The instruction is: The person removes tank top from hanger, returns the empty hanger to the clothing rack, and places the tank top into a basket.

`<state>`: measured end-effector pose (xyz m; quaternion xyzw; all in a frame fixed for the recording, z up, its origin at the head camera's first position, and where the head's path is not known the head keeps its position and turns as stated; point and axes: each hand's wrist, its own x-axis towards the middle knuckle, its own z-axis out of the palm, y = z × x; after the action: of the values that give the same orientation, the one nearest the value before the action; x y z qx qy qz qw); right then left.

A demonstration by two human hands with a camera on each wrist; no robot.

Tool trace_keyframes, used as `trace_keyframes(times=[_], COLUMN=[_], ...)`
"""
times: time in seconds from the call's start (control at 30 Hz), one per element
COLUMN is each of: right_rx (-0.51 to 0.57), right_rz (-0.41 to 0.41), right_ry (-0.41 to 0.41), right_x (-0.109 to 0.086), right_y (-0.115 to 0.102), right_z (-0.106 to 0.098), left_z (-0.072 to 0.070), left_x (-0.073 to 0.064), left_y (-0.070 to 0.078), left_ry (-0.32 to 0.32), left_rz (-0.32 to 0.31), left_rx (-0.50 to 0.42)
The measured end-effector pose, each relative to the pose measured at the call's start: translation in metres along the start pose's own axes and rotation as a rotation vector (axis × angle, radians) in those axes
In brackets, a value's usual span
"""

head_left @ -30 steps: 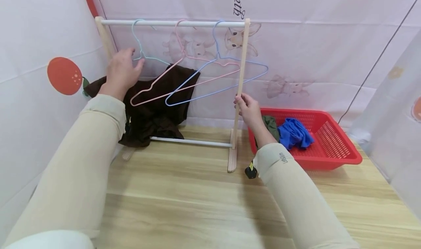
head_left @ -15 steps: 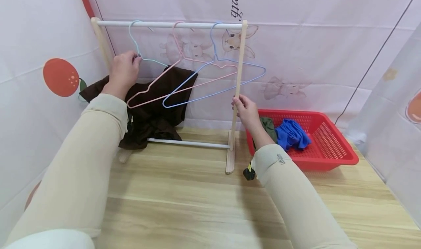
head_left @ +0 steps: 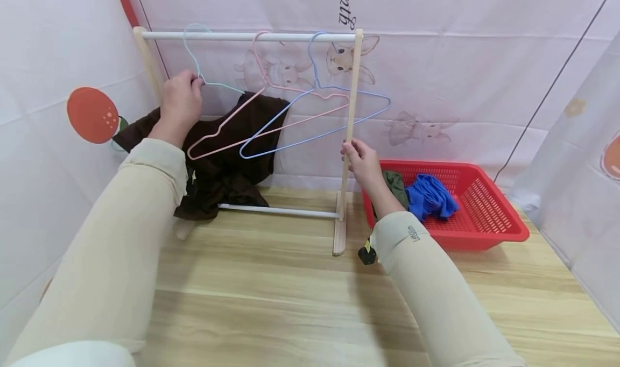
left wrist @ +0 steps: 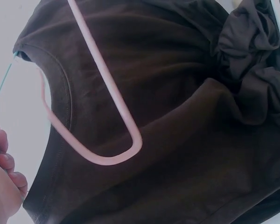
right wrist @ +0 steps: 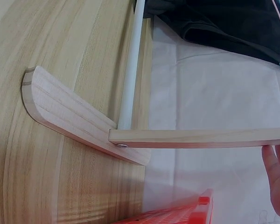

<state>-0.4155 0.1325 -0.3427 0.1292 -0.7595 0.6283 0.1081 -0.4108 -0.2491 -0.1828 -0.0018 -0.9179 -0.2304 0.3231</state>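
Note:
My left hand (head_left: pixel 181 100) pinches the mint-green hanger (head_left: pixel 223 85) at its neck, near the left end of the clothes rack. Its hook stands slightly above the rack's white top rail (head_left: pixel 290 37). A dark brown shirt (head_left: pixel 261 108) hangs on this hanger, its neckline (left wrist: pixel 60 88) visible in the left wrist view and its lower part bunched over the bottom bar (head_left: pixel 286 212). With thumb and fingers, my right hand (head_left: pixel 365 165) holds the rack's right wooden post (head_left: pixel 355 87). A pink hanger (left wrist: pixel 105 160) and a blue hanger (head_left: pixel 317 80) hang bare between the hands.
A red plastic basket (head_left: pixel 484 243) stands right of the rack, holding a blue cloth (head_left: pixel 431 195) and a dark green cloth (head_left: pixel 395 184). The rack's wooden foot (right wrist: pixel 74 112) rests on the wood-grain table (head_left: pixel 271 291). Printed white sheets hang behind and at the left.
My left hand has gone from loosely spread beside the mint-green hanger to pinching its neck. The hanger's hook has risen and shifted left. My right hand keeps its hold on the post.

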Motion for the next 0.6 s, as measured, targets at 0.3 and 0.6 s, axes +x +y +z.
trace_keyframes(times=[0.3,0.6], right_rx=[-0.007,0.011], right_rz=[-0.004,0.006], right_ry=[0.000,-0.011], right_x=[0.000,-0.002], right_y=[0.000,0.001], right_z=[-0.001,0.000], left_z=[-0.013,-0.016], left_x=[-0.004,-0.020], left_y=[0.004,-0.017], left_ry=[0.035,-0.011], left_rz=[-0.035,-0.036], left_rx=[-0.042,-0.082])
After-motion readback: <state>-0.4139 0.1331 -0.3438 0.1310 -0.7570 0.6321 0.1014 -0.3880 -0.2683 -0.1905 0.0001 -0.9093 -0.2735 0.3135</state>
